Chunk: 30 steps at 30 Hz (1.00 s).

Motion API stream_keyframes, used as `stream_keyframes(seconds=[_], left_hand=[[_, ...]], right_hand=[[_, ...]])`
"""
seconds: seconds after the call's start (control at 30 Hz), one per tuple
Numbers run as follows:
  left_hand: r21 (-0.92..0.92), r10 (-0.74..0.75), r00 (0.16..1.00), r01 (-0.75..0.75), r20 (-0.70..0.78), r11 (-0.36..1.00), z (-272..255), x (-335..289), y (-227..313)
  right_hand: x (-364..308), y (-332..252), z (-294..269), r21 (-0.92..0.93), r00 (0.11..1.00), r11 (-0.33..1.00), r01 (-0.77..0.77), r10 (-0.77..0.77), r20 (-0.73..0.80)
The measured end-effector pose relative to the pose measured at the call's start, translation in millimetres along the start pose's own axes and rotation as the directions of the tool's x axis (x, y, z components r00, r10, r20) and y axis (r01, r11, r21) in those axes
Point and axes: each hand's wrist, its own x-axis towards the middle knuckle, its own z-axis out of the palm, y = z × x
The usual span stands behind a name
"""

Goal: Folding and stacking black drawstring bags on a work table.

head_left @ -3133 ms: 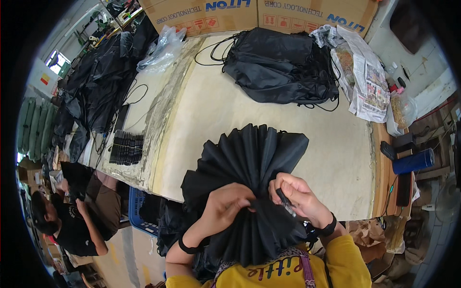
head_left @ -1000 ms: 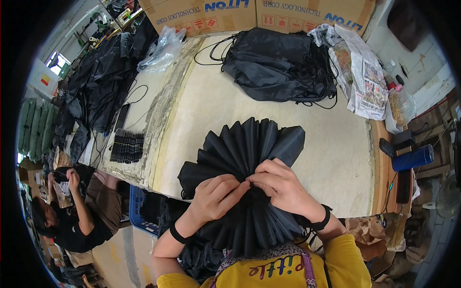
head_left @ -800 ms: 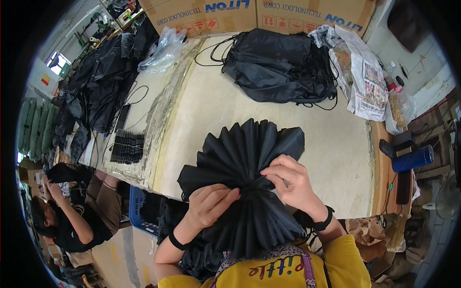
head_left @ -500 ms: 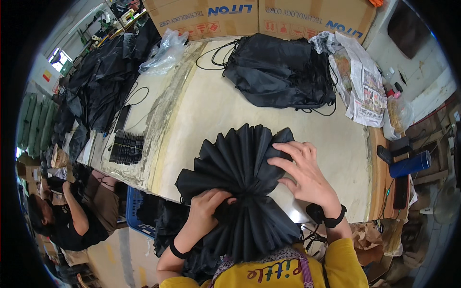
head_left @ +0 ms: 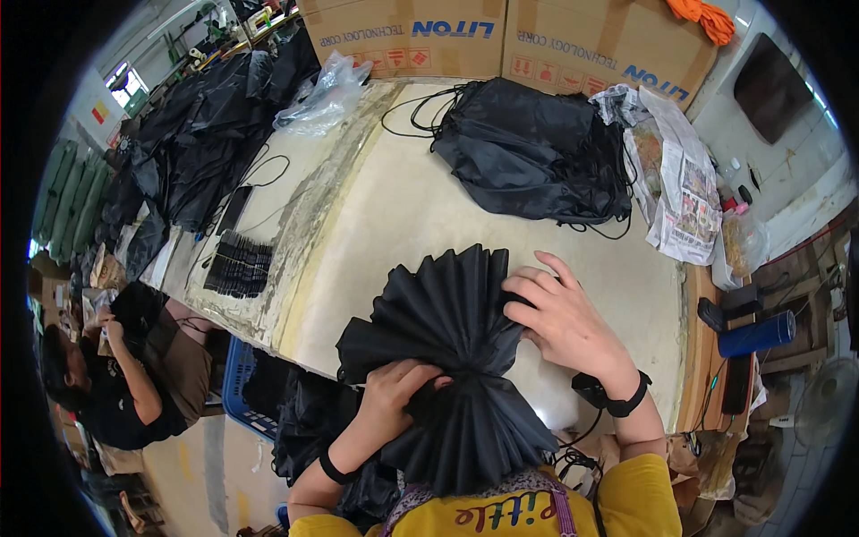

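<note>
A pleated piece of black fabric (head_left: 438, 309) fans out in front of me, gathered tight at its middle. Its upper pleats spread over the table's near edge, and its lower ones hang against my yellow shirt. My left hand (head_left: 394, 396) is closed on the gathered middle, with the thumb side pressed to the folds. At the upper right side of the fan, my right hand (head_left: 568, 324) curls its fingers over the end pleats and pinches them. The fabric partly hides the fingertips of both hands.
A stack of black drawstring bags (head_left: 537, 148) lies farther back on the table (head_left: 358, 224), below cardboard boxes (head_left: 403, 36). Newspaper (head_left: 684, 188) and a blue cylinder (head_left: 756, 334) are at right. Black cloth (head_left: 197, 134) and a bundle of black strips (head_left: 240, 266) lie left; a co-worker (head_left: 125, 376) sits beyond.
My right hand has drawn the end pleats inward and upright, so the fan's right side is narrower. My left hand keeps its hold at the middle. The whole view has shifted slightly.
</note>
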Motion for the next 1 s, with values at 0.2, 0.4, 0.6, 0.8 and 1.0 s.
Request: stream_keyframes(seconds=[0.2,0.4,0.6,0.8,1.0], left_hand=[[-0.012,0.005,1.000,-0.005,-0.021,1.000,4,1,-2],[-0.008,0.009,0.998,-0.010,-0.058,1.000,8,1,0],[-0.022,0.015,0.996,-0.017,-0.092,1.000,12,2,-2],[-0.049,-0.009,0.998,0.007,-0.060,0.999,14,-6,-5],[-0.075,0.008,0.997,-0.014,-0.074,0.997,15,-4,-5]], right_hand=[[7,7,1,0.062,0.992,0.997,-0.042,0.034,0.121],[13,5,5,-0.007,0.993,0.998,-0.058,0.059,0.107],[14,11,9,-0.030,0.994,0.997,0.065,-0.062,0.086],[13,8,12,-0.018,0.990,0.999,0.028,-0.025,0.136],[8,7,15,-0.031,0.992,0.999,0.009,-0.005,0.125]])
